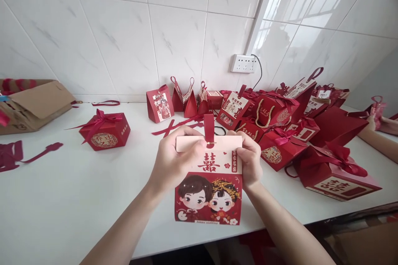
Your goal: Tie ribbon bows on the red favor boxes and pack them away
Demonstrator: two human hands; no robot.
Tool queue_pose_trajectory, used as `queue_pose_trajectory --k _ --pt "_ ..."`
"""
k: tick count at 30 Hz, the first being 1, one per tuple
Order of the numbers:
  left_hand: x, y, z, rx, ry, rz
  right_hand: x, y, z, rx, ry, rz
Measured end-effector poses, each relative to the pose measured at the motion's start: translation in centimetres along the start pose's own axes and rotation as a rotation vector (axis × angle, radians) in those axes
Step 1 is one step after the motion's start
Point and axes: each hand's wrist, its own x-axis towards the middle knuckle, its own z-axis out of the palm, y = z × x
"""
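Between my hands is a red and cream gift box (pixel 208 196) printed with two cartoon figures and a red character. Its folded cream top strip has a dark red ribbon tab (pixel 209 126) standing up from the middle. My left hand (pixel 178 155) grips the strip's left end, its thumb pressed near the foot of the tab. At the right end, my right hand (pixel 250 157) pinches the strip between thumb and fingers. The box hangs over the front part of the white table (pixel 77 203).
Finished-looking red gift boxes (pixel 275 109) crowd the right side. A bowed hexagonal box (pixel 105 130), loose ribbon (pixel 12 155) and a cardboard carton (pixel 40 101) are on the left. Behind, a power strip (pixel 244 63) hangs on the tiled wall. Another person's arm (pixel 381 138) reaches in at far right.
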Motion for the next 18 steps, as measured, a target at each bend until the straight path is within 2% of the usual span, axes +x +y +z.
queue_pose_trajectory --k 6,11,14,16,18 --pt "-0.3 0.1 -0.3 -0.087 -0.058 -0.029 -0.3 -0.3 0.2 0.061 -0.017 -0.018" --pt "-0.3 0.0 -0.2 -0.091 -0.045 -0.028 -0.4 -0.2 0.1 0.029 -0.024 -0.007" --pt "0.0 -0.3 -0.2 -0.06 -0.001 -0.039 0.3 0.4 -0.4 -0.007 -0.06 0.042" --pt "0.3 -0.6 -0.5 -0.035 0.064 -0.07 0.8 0.7 -0.8 -0.024 -0.13 0.123" --pt "0.4 -0.7 -1.0 0.002 0.147 -0.089 0.8 0.5 -1.3 -0.086 -0.132 0.159"
